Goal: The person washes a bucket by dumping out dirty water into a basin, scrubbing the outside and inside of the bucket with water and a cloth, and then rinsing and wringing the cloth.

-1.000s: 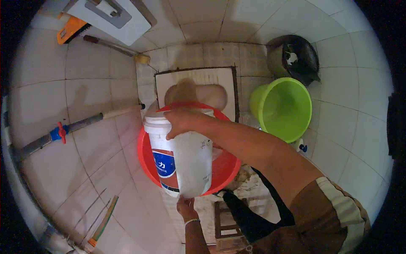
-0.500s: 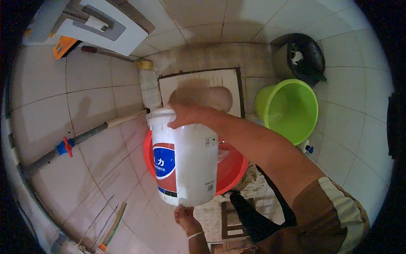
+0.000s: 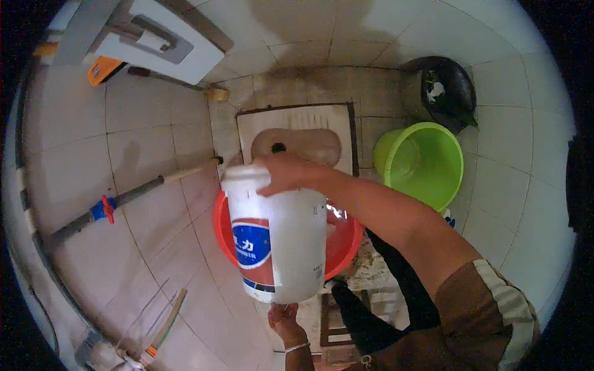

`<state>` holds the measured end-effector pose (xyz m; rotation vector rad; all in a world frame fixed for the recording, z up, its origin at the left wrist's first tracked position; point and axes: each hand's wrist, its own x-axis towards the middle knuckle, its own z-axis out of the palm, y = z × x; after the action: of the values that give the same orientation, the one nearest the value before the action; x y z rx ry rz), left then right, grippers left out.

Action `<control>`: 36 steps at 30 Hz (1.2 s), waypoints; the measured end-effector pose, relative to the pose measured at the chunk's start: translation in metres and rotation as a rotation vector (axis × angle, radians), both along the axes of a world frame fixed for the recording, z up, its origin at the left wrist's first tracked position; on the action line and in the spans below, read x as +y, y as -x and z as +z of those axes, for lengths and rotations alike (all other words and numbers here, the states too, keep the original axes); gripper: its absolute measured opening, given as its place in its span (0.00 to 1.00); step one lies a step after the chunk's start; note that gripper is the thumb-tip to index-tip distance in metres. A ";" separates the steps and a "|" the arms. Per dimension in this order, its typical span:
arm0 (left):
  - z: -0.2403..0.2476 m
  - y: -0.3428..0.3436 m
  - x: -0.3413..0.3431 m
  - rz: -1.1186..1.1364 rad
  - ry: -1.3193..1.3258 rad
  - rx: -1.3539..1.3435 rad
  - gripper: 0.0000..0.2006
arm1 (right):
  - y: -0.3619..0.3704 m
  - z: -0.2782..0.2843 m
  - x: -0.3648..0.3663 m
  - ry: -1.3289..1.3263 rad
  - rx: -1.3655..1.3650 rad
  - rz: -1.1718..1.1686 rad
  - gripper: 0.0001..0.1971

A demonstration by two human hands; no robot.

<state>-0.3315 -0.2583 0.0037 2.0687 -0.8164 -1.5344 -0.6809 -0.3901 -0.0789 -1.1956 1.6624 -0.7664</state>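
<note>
A large white plastic bucket [image 3: 297, 247] with a blue and reddish label is tipped over on its side, its mouth end facing away from me. My right hand [image 3: 281, 175] grips the rim at the mouth, thumb on the outer wall. At the near end, my left hand [image 3: 284, 320] holds the bottom edge from below, partly hidden by the bucket. Beneath the bucket is a red basin [image 3: 348, 250], with water glinting at its right side. What is inside the bucket is out of sight.
A squat toilet [image 3: 297, 114] lies beyond the basin. To the right stand a bright green tub [image 3: 387, 151] and a dark bin [image 3: 461, 111]. A pipe with a red-handled valve [image 3: 105, 210] runs along the left wall. A wooden stool [image 3: 334, 321] is near my legs.
The bucket and both hands have shifted slightly right and nearer in the picture. The toilet's dark drain hole now shows past my right hand. Both hands keep their hold.
</note>
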 end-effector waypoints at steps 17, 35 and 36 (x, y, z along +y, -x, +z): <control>-0.095 -0.264 0.102 0.118 -0.521 0.101 0.24 | -0.350 -0.005 0.173 -0.051 0.197 0.377 0.22; -0.324 -0.275 0.024 0.105 -0.623 0.161 0.37 | -0.294 -0.222 0.064 -0.178 0.189 0.048 0.29; -0.318 -0.276 0.031 0.109 -0.629 0.161 0.37 | -0.310 -0.218 0.077 -0.098 0.405 0.112 0.30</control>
<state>-0.0559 -0.2275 -0.3143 2.3038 -0.1555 -2.0454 -0.3707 -0.3129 -0.2971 -1.4273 1.9126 -0.3830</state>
